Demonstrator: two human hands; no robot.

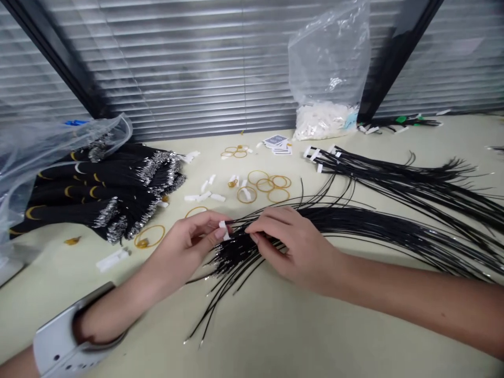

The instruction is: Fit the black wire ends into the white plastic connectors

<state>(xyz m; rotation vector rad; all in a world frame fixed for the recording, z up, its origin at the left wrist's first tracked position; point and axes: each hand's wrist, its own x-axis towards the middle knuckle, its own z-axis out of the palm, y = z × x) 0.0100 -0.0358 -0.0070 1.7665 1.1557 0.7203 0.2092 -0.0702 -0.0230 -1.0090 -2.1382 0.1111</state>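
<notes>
My left hand (192, 239) pinches a small white plastic connector (224, 230) between thumb and fingers, at the left end of a spread bundle of thin black wires (354, 223). Several wire ends with bare metal tips fan out below it. My right hand (291, 241) lies over the same bundle, thumb and index finger pinched together just right of the connector. A single black wire seems to be between those fingertips, though they partly hide it. Whether that wire sits in the connector I cannot make out.
Yellow rubber bands (271, 184) and loose white connectors (205, 195) lie behind my hands. Banded black wire bundles (118, 184) are at left beside clear plastic (79, 142). A bag of white connectors (325, 121) stands at the back; wires with connectors (378, 170) lie right.
</notes>
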